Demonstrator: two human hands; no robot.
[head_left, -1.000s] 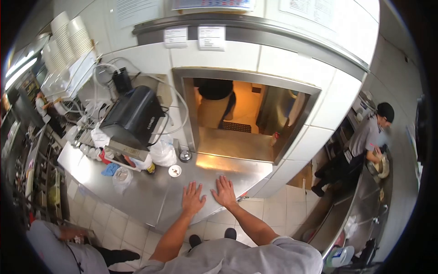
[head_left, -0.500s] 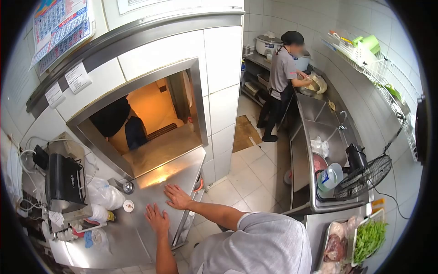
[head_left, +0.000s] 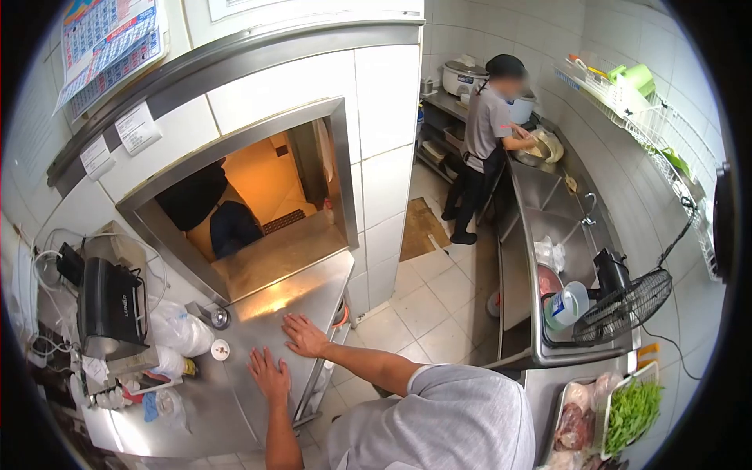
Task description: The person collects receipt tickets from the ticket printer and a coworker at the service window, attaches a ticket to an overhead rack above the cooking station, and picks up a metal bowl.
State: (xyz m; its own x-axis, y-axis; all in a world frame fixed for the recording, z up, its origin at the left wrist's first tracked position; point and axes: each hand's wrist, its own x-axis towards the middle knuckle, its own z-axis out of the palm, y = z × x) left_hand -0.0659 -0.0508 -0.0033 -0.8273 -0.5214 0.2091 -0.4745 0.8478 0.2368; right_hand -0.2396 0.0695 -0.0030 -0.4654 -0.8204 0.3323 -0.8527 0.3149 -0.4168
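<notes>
Both of my hands lie on a steel counter [head_left: 211,423]. My left hand [head_left: 270,374] rests palm down with its fingers spread, holding nothing. To its right and a little farther off, my right hand [head_left: 304,337] is also flat with fingers apart, near the counter's right edge. A small white dish [head_left: 220,349] with bits in it stands to the left of my left hand. Beside the dish is a round metal bell [head_left: 220,317]. A framed wall opening [head_left: 341,172] is beyond the counter, with part of a person in dark clothing [head_left: 235,227] behind it.
A black machine [head_left: 111,301] and plastic bags [head_left: 180,329] stand at the left. A co-worker [head_left: 487,125] bends over a bowl [head_left: 540,147] by the steel sink [head_left: 548,188]. A fan [head_left: 634,305], a meat tray [head_left: 576,419] and leafy greens [head_left: 633,411] are at the right.
The view has swung to the right, bringing the sink, fan and food trays into sight. My hands stay flat on the counter. The person behind the opening has shifted slightly.
</notes>
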